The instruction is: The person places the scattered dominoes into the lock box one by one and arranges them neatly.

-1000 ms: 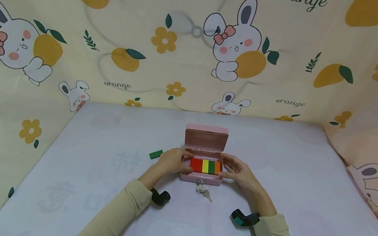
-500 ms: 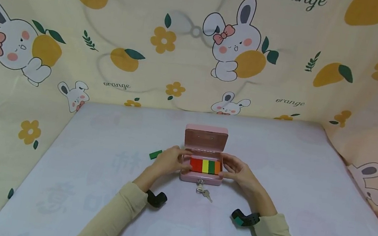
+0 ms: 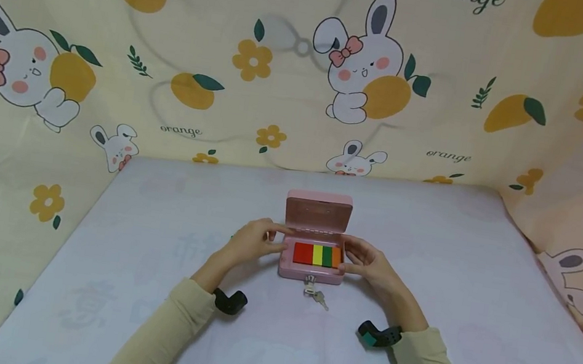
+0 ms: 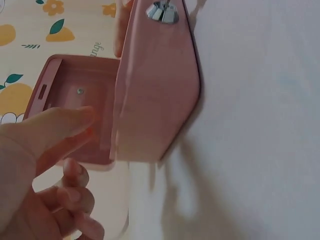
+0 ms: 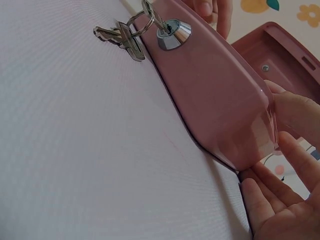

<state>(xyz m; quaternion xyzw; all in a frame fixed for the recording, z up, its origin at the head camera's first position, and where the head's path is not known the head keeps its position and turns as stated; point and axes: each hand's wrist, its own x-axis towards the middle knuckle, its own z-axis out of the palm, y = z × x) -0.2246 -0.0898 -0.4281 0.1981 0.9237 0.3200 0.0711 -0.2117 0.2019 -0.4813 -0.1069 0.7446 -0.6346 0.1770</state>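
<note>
A pink metal cash box (image 3: 310,274) stands on the table with its lid (image 3: 318,214) raised. Inside lies a row of coloured blocks (image 3: 317,255): red, yellow, green and orange. My left hand (image 3: 254,241) is at the box's left rim, thumb and index finger apart with nothing between them; the other fingers curl loosely in the left wrist view. My right hand (image 3: 372,265) holds the box's right side, thumb over the rim and fingers against the outer wall (image 5: 250,135). Keys (image 5: 125,40) hang from the lock (image 5: 173,35) on the front.
A white cloth covers the table (image 3: 274,347). Patterned fabric (image 3: 283,81) with rabbits and oranges rises behind and at the sides. Dark wrist-worn cameras, such as the left one (image 3: 231,302), sit on both wrists.
My left hand has drawn back leftward from the blocks to the box's left rim. It now hides nearly all of the green block lying left of the box. My right hand has stayed put.
</note>
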